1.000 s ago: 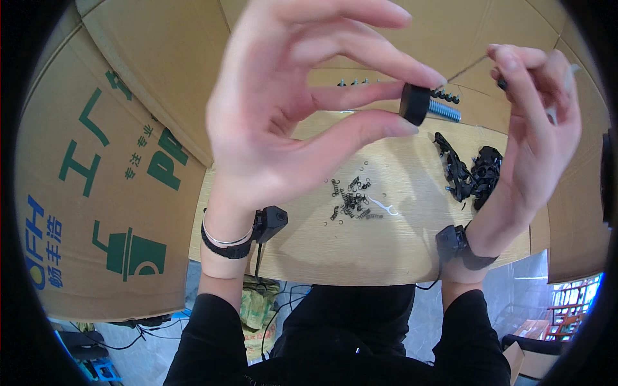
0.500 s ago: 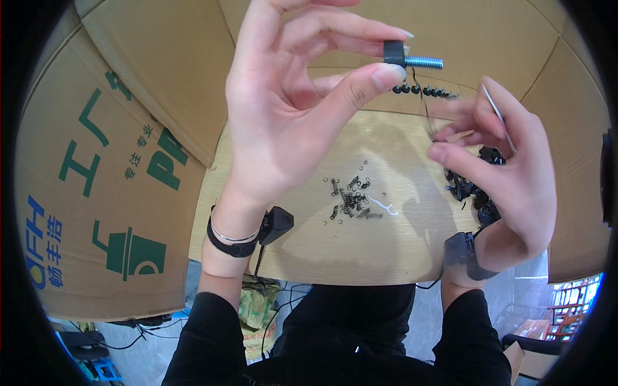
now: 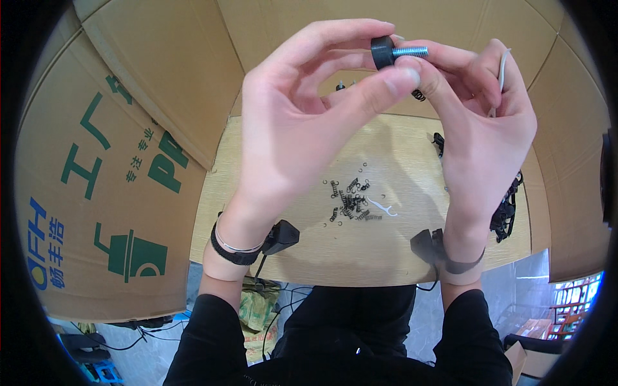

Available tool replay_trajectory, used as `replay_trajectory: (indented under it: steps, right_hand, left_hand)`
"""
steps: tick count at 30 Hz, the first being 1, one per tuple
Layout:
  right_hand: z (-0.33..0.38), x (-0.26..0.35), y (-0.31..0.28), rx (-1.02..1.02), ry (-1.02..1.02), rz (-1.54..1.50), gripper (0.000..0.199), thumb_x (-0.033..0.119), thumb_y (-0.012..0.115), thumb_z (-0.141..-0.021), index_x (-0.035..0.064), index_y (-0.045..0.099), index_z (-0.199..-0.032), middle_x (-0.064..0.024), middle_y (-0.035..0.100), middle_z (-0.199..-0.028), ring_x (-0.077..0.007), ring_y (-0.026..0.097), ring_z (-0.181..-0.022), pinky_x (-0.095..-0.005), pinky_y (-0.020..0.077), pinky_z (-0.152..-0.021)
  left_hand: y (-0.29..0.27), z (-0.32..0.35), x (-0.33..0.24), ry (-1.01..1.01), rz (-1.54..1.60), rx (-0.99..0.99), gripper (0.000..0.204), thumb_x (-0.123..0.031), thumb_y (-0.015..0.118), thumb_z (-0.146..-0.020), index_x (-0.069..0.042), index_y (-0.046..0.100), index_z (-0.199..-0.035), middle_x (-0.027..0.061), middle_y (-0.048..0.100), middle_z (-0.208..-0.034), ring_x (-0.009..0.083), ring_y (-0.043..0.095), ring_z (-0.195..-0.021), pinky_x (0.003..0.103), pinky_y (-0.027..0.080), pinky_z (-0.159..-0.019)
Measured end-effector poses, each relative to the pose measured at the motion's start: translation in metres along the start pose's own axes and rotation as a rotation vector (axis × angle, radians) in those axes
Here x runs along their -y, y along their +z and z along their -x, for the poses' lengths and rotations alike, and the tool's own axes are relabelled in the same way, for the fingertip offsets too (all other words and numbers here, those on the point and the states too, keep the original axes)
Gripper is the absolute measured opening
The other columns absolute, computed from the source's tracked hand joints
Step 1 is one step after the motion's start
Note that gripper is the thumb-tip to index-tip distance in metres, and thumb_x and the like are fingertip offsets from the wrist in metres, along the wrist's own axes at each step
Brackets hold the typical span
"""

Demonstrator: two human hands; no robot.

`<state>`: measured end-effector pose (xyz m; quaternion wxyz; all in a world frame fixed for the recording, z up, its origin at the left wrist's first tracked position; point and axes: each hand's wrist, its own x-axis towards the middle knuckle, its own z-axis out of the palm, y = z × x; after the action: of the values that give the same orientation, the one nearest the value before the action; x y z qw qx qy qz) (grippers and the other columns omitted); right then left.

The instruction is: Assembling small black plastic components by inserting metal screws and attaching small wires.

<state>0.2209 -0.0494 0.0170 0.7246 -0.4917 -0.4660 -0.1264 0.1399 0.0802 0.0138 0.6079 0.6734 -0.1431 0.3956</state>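
My left hand (image 3: 290, 122) pinches a black round knob (image 3: 382, 53) between thumb and fingers, with its threaded bolt (image 3: 412, 52) pointing right. My right hand (image 3: 486, 122) has come up against it, thumb and fingertips closed by the bolt's shaft. A thin white stick (image 3: 503, 71) is tucked between my right hand's curled fingers. Just below the right fingertips shows a small black coil spring (image 3: 418, 95); whether they grip it is hidden. Loose small coil springs (image 3: 351, 201) lie heaped on the table, beside a white forked tool (image 3: 383, 207).
Cardboard walls (image 3: 116, 193) surround the wooden table (image 3: 290, 251) on the left, back and right. A few black knobs with upright bolts (image 3: 340, 85) stand at the far side, partly behind my hands. Black parts (image 3: 505, 212) are piled at the right edge.
My right hand has moved up and left to meet the bolt. The knob in my left hand has shifted slightly left and tilted. A thin dark strand between the hands no longer shows.
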Motion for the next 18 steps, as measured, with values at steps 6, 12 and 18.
replay_trajectory:
  steps: [6, 12, 18]
  right_hand:
    - [0.002, -0.003, 0.006, -0.074, 0.009, 0.168, 0.035, -0.009, 0.067, -0.083, 0.0068, 0.037, -0.075, -0.0178, 0.067, -0.095, -0.0147, 0.066, -0.088, -0.026, 0.0519, -0.085]
    - [0.0, -0.002, 0.005, 0.019, -0.016, 0.278, 0.031, -0.008, 0.066, -0.084, 0.0046, 0.038, -0.08, -0.0124, 0.066, -0.094, -0.0107, 0.061, -0.09, -0.0248, 0.0507, -0.082]
    - [0.002, -0.003, 0.002, 0.061, 0.021, 0.279, 0.03, -0.008, 0.065, -0.084, 0.0058, 0.039, -0.081, -0.0107, 0.065, -0.097, -0.0106, 0.06, -0.093, -0.0232, 0.0489, -0.081]
  left_hand:
    - [-0.005, -0.004, 0.018, -0.049, 0.062, -0.006, 0.031, 0.001, 0.065, -0.087, 0.006, 0.059, -0.118, 0.0159, 0.065, -0.11, 0.0173, 0.065, -0.099, 0.031, 0.054, -0.091]
    - [-0.002, -0.004, 0.02, -0.004, 0.053, -0.088, 0.033, 0.002, 0.066, -0.086, 0.006, 0.059, -0.117, 0.0156, 0.066, -0.107, 0.0178, 0.066, -0.097, 0.031, 0.054, -0.09]
    - [-0.004, -0.006, 0.036, 0.255, -0.089, -0.172, 0.029, 0.004, 0.069, -0.083, 0.004, 0.061, -0.111, 0.0158, 0.066, -0.109, 0.0187, 0.064, -0.101, 0.03, 0.054, -0.088]
